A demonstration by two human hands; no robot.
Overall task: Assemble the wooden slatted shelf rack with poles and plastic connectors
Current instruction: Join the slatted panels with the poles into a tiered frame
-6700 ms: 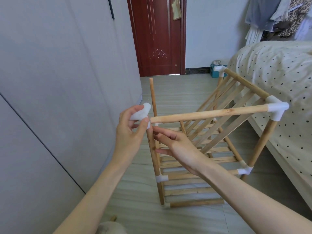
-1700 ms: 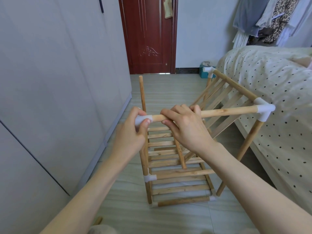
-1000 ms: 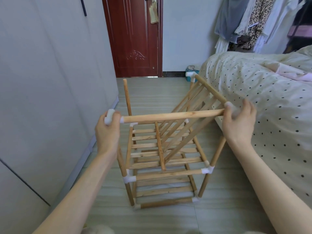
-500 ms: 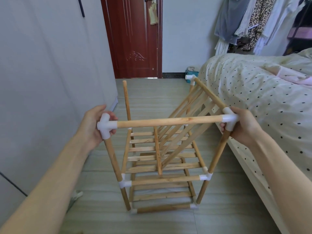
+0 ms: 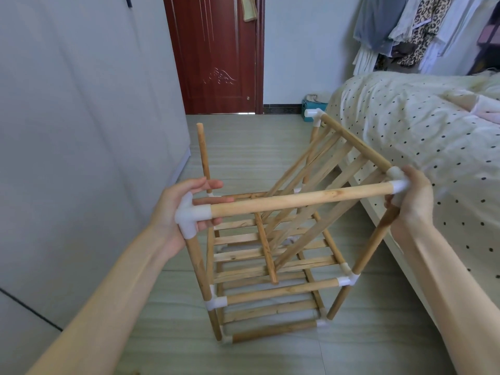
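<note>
Rack (image 5: 270, 253) stands on the floor between your hands, top pole (image 5: 297, 200) running left to right. Left hand (image 5: 178, 212) cups the near-left connector (image 5: 189, 215), fingers fairly straight — right hand (image 5: 411, 196) grips the near-right one; the bare far-left post (image 5: 203, 155) lies nearest your left.

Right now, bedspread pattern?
Cream bedspread with small dark polka dots; head view, right side.

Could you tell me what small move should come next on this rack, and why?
Probably lower the tilted slatted panel level and cap the bare back-left pole. Both hands, left hand and right hand, hold the front connectors, and that pole's top has no connector.
</note>
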